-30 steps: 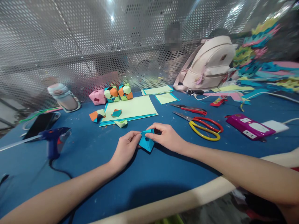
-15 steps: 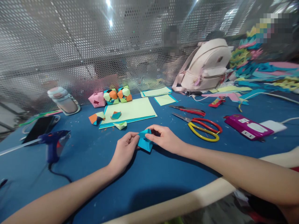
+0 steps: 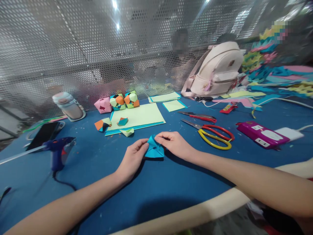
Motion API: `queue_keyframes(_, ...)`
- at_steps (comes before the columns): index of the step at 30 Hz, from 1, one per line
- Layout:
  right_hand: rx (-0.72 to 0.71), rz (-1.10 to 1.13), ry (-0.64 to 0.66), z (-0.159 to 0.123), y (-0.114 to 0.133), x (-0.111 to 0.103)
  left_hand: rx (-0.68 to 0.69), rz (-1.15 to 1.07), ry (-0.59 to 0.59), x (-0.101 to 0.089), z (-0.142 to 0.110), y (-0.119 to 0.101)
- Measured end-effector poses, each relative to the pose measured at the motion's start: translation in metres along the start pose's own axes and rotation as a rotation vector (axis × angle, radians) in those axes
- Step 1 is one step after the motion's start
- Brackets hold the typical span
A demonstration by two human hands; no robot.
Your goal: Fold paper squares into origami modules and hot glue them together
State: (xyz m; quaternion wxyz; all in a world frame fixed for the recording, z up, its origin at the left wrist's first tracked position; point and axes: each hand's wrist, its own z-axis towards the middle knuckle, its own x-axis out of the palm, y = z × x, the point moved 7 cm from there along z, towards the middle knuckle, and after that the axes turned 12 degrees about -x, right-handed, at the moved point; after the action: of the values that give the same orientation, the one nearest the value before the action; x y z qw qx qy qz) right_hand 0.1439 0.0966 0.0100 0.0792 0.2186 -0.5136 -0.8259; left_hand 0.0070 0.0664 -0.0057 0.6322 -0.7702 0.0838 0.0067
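Observation:
Between my hands, just above the blue table (image 3: 117,202), is a piece of folded blue paper (image 3: 156,150) with creased flaps. My left hand (image 3: 133,158) pinches its left edge between thumb and fingers. On the upper right edge, my right hand (image 3: 174,143) closes thumb and fingertips on it. Beyond the hands lie pale green and blue paper sheets (image 3: 144,112), with a small folded teal and orange piece (image 3: 122,121) on top. A folded pale green piece (image 3: 127,132) rests by their front edge, and an orange and green folded piece (image 3: 102,124) at their left.
Two pairs of scissors (image 3: 215,133) lie right of my hands, near a purple power strip (image 3: 262,134). At left are a glue gun (image 3: 58,151), a phone (image 3: 44,135) and a bottle (image 3: 68,106). Folded paper balls (image 3: 117,102) and a backpack (image 3: 217,71) stand against the perforated metal panel.
The blue paper has been turned in my fingers; a pointed top and a wide lower edge now show. Both hands keep hold of it and have barely moved.

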Motion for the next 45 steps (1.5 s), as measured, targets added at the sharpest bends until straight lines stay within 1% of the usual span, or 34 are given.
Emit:
queue_keyframes(4, -0.019, 0.104, 0.035, -0.001, 0.003, 0.003, 0.005, -0.037, -0.036, -0.003, 0.002, 0.001)
queue_keyframes(6, -0.021, 0.106, 0.065, -0.001, 0.006, 0.005, 0.020, -0.051, -0.064, -0.005, 0.002, -0.001)
queue_keyframes(9, -0.030, 0.034, 0.079, 0.000, 0.006, 0.006, 0.039, -0.019, -0.089, -0.008, 0.002, -0.002)
queue_keyframes(14, -0.153, -0.138, 0.051, 0.002, 0.007, 0.002, 0.060, 0.047, -0.107, -0.007, 0.000, -0.005)
queue_keyframes(17, -0.208, -0.190, 0.065, 0.002, 0.010, 0.002, 0.026, 0.038, -0.078, -0.003, -0.002, -0.005)
queue_keyframes(20, -0.248, -0.238, 0.092, 0.001, 0.015, 0.002, -0.022, -0.041, -0.032, 0.001, -0.002, -0.003)
queue_keyframes(22, -0.262, -0.251, 0.103, 0.000, 0.017, 0.003, -0.025, -0.095, -0.008, 0.002, -0.001, -0.002)
queue_keyframes(25, -0.236, -0.226, 0.114, -0.001, 0.017, 0.004, -0.019, -0.136, 0.007, 0.002, -0.001, -0.002)
queue_keyframes(29, -0.154, -0.162, 0.109, -0.002, 0.016, 0.003, 0.002, -0.136, -0.013, 0.000, -0.001, -0.002)
queue_keyframes(32, -0.055, -0.113, 0.058, 0.000, 0.011, 0.001, 0.028, -0.099, -0.048, -0.004, -0.002, -0.004)
queue_keyframes(34, 0.037, -0.037, 0.036, 0.000, 0.004, 0.001, 0.039, -0.069, -0.079, -0.006, -0.002, -0.004)
queue_keyframes(37, 0.131, 0.112, 0.061, -0.001, -0.003, 0.007, 0.038, -0.046, -0.101, -0.008, -0.001, -0.004)
queue_keyframes(40, 0.129, 0.128, 0.055, -0.001, -0.003, 0.008, 0.024, -0.089, -0.082, -0.007, 0.000, -0.004)
queue_keyframes(42, 0.114, 0.070, 0.038, -0.002, -0.002, 0.006, 0.013, -0.095, -0.081, -0.006, 0.000, -0.004)
queue_keyframes(45, 0.069, -0.034, 0.027, -0.001, 0.001, 0.002, 0.012, -0.049, -0.084, -0.004, -0.003, -0.007)
